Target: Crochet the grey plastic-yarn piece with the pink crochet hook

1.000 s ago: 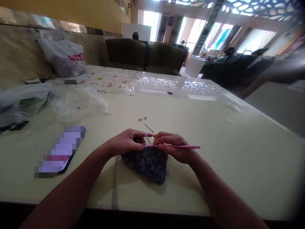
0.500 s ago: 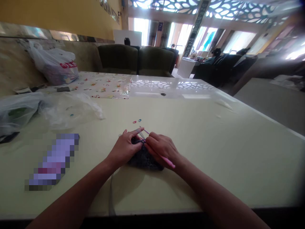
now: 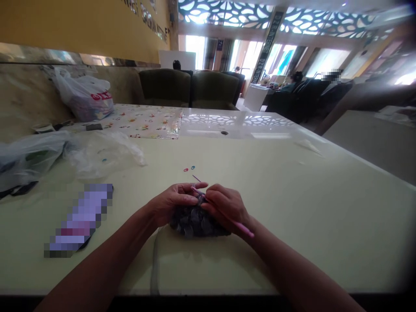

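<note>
A dark grey crocheted piece rests on the pale table just in front of me. My left hand pinches its upper edge, fingers closed on the fabric. My right hand is wrapped round a pink crochet hook, whose handle sticks out back toward my wrist and whose tip sits in the work between the two hands. A grey yarn strand runs from the piece to the table's near edge.
Two small ring markers and a thin pink stick lie just beyond my hands. A blurred flat object lies at left, clear plastic bags behind it, a white shopping bag at the far left. Armchairs stand behind the table.
The hook has swung from lying level and pointing right to slanting back toward my wrist. Both hands stay on the crocheted piece, shifting slightly over it.
</note>
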The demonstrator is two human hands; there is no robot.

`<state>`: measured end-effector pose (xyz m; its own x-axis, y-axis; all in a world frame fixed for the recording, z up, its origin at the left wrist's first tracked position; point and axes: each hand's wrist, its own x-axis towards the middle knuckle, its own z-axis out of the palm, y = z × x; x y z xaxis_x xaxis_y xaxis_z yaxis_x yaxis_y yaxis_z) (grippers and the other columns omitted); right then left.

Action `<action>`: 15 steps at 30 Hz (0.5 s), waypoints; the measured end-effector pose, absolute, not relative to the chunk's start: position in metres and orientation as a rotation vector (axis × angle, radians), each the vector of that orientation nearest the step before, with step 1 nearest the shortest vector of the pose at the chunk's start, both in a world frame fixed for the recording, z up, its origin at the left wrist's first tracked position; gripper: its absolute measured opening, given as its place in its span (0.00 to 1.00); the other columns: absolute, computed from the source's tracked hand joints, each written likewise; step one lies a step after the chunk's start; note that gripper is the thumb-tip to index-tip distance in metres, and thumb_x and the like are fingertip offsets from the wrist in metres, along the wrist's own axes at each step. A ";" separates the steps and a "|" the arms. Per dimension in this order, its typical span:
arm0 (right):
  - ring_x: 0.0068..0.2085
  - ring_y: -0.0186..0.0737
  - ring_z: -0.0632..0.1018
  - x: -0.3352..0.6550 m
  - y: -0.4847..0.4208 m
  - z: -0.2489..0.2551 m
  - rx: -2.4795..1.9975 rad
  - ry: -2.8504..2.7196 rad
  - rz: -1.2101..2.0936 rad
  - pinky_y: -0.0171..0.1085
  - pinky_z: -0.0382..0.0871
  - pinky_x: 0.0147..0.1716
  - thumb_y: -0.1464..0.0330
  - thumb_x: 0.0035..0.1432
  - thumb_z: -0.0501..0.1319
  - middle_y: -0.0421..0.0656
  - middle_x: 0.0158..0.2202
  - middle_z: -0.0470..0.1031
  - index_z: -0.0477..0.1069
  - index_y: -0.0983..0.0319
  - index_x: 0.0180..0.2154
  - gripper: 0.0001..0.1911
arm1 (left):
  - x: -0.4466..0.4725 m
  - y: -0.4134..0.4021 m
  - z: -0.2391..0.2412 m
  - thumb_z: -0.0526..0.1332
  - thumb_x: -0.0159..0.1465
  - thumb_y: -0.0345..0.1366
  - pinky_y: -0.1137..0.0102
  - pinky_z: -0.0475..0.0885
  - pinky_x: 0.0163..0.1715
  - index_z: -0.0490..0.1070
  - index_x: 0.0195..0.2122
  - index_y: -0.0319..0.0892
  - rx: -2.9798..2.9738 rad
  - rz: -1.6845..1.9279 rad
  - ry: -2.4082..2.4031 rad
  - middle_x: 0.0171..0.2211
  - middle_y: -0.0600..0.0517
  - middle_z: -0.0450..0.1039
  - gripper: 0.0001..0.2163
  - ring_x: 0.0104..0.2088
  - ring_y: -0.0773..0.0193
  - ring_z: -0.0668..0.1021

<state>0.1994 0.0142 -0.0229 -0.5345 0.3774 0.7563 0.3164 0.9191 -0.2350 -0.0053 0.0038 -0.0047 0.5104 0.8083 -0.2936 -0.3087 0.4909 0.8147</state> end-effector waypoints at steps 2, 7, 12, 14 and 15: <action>0.32 0.34 0.76 0.201 0.015 -0.019 -0.558 -2.168 0.285 0.33 0.69 0.32 0.68 0.68 0.57 0.42 0.33 0.74 0.68 0.60 0.34 0.07 | -0.008 0.006 -0.004 0.73 0.49 0.30 0.68 0.69 0.46 0.77 0.53 0.43 0.814 0.810 0.793 0.36 0.52 0.79 0.28 0.38 0.63 0.79; 0.32 0.34 0.75 0.204 0.016 -0.009 -0.608 -2.158 0.524 0.34 0.69 0.32 0.69 0.68 0.54 0.44 0.34 0.75 0.69 0.61 0.33 0.10 | -0.015 0.010 -0.003 0.72 0.51 0.31 0.66 0.67 0.47 0.80 0.49 0.45 0.962 0.917 0.930 0.36 0.51 0.79 0.22 0.40 0.61 0.78; 0.28 0.32 0.68 0.207 0.015 -0.006 -0.646 -2.136 0.674 0.33 0.63 0.28 0.68 0.67 0.54 0.40 0.28 0.69 0.66 0.61 0.29 0.12 | -0.017 0.011 -0.003 0.71 0.51 0.32 0.64 0.66 0.48 0.81 0.46 0.46 1.071 0.940 1.002 0.39 0.50 0.81 0.19 0.41 0.58 0.77; 0.26 0.30 0.65 0.209 0.015 -0.003 -0.688 -2.125 0.748 0.32 0.60 0.26 0.67 0.66 0.55 0.37 0.25 0.65 0.64 0.61 0.27 0.13 | -0.017 0.012 -0.003 0.71 0.51 0.31 0.64 0.65 0.49 0.82 0.45 0.46 1.117 0.951 1.013 0.37 0.51 0.81 0.18 0.41 0.58 0.77; 0.26 0.30 0.63 0.210 0.015 -0.001 -0.712 -2.125 0.788 0.32 0.59 0.26 0.67 0.66 0.55 0.36 0.24 0.63 0.64 0.61 0.27 0.14 | -0.017 0.012 -0.003 0.71 0.51 0.31 0.64 0.65 0.49 0.82 0.44 0.46 1.134 0.954 1.014 0.36 0.51 0.80 0.18 0.40 0.59 0.76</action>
